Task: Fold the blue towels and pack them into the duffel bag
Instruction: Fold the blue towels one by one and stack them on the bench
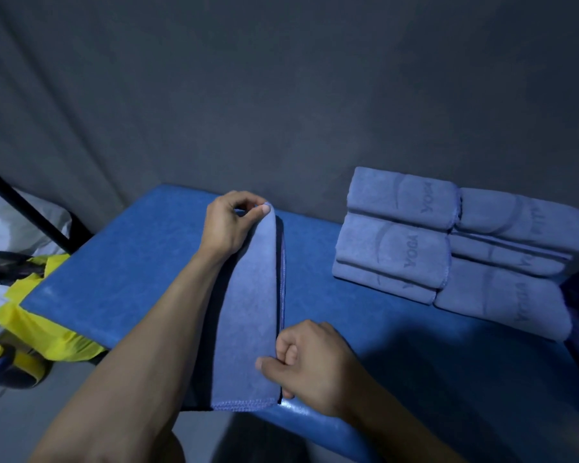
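Observation:
A blue towel lies folded into a long narrow strip down the middle of the blue padded table, running from the far side to the near edge. My left hand pinches the strip's far end between thumb and fingers. My right hand pinches the folded edge near the strip's near end. On the right of the table stand two stacks of folded blue towels marked YOGA. No duffel bag is in view.
A grey curtain hangs right behind the table. On the floor at the left lie a yellow plastic bag, a dark shoe and a blue and yellow object. A black bar slants at far left.

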Tool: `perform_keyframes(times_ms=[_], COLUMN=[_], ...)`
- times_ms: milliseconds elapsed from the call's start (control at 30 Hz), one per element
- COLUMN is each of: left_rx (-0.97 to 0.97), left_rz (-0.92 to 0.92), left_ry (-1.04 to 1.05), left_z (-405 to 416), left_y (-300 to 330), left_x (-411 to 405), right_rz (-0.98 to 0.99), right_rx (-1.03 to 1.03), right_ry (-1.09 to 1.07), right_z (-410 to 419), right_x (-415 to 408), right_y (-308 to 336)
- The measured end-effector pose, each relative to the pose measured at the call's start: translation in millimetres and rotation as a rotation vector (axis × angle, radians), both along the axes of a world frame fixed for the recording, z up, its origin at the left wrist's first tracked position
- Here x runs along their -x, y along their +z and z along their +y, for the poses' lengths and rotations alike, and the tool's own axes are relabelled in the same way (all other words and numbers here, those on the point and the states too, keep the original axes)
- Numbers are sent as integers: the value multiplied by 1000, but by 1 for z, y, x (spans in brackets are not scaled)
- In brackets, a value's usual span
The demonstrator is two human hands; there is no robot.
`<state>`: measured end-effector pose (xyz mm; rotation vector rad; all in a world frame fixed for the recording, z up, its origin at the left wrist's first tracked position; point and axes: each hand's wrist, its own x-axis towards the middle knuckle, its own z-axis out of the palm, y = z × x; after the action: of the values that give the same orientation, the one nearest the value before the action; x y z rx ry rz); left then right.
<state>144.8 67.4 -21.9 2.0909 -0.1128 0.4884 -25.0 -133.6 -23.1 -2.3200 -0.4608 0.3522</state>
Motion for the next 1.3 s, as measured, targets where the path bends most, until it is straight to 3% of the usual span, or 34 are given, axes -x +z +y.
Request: perform_keyframes(times_ms=[133,300,433,567,633,767,1033,1100,1200,1300], left_rx=[-145,-625,-619,-806,-865,-687,-635,-709,-996,-1163], left_rz=[10,-86,-50,-34,-18,66,179,182,190,85], left_ry=[19,47,-9,-417,-497,-354,-459,-486,-428,-315], left_z=[-9,-17,-9,-7,2,47,86,84,79,74], left_y=[-10,-17,1,-2,-4,33,40,25,-4,-22], left_x=[-5,-7,0,35,52,89,199,220,235,238], right_rz=[44,44,-59,-528,-593,-445,-727,-780,-833,-888], right_rx=[-9,-17,42,105,222,381,427,434,385,305], right_ry=[41,52,2,2,115,307,388,350,273,191], right_z=[-3,-5,-8,0,5,2,2,3,8,13], right_x=[0,-1,0,3,5,11,38,42,47,52], right_y=[2,2,7,2,-6,-17,-34,-40,-43,-41])
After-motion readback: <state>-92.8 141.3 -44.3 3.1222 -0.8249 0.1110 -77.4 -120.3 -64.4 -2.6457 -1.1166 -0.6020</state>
